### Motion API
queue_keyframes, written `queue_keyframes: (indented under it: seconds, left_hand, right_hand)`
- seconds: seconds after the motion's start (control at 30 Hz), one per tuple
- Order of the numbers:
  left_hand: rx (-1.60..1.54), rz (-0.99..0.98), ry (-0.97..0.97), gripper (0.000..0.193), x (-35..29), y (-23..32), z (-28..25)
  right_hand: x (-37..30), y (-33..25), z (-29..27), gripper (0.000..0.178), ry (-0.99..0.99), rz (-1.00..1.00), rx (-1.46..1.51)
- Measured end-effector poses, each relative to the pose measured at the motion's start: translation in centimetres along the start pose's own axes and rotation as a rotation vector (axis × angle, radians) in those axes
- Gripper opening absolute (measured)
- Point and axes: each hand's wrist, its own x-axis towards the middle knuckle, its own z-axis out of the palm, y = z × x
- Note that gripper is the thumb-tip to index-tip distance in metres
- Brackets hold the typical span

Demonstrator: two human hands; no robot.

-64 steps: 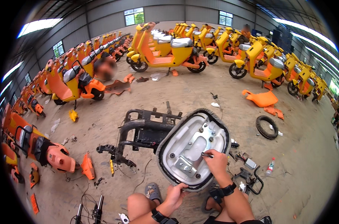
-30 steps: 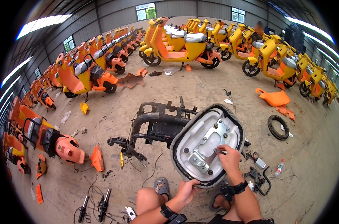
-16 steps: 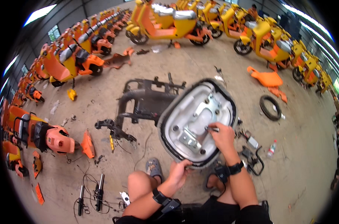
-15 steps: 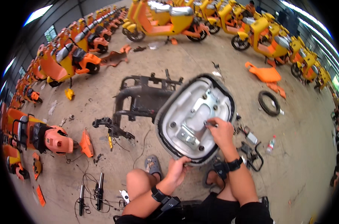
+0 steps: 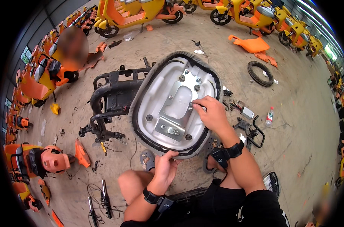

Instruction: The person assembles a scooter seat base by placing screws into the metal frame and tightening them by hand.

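Observation:
An upturned scooter seat is held before me, its pale underside facing up and a dark padded rim around it. Bolted to that underside is a shiny metal bracket with a large cutout and several nuts. My left hand grips the seat's near edge, thumb on top and fingers curled beneath. My right hand pinches with thumb and forefinger at a small fastener on the bracket's right side; the fingertips partly cover it.
Behind the seat lies a black scooter frame. Around it are a tyre, orange panels, a plastic bottle, a bent black bar and shock absorbers with cables. Rows of yellow scooters stand beyond.
The seat has shifted left in the picture and is turned more upright, its bracket more fully visible. Both hands have moved along with it, the right still at the bracket's right side.

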Motion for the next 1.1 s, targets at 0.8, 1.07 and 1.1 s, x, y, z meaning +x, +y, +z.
queue_keyframes:
  seconds: [0.8,1.07,1.1]
  left_hand:
    - [0.039,0.004,-0.017,0.038,0.1,-0.2,-0.6]
    - [-0.004,0.057,0.047,0.025,-0.2,-0.5,0.1]
    - [-0.004,0.054,0.033,0.025,-0.1,-0.5,0.3]
  right_hand:
    - [0.5,0.5,-0.2,0.027,-0.068,0.010,-0.082]
    - [-0.8,-1.3,0.5,0.028,-0.110,0.044,-0.065]
    - [-1.1,-1.5,0.9,0.028,-0.083,0.029,-0.101]
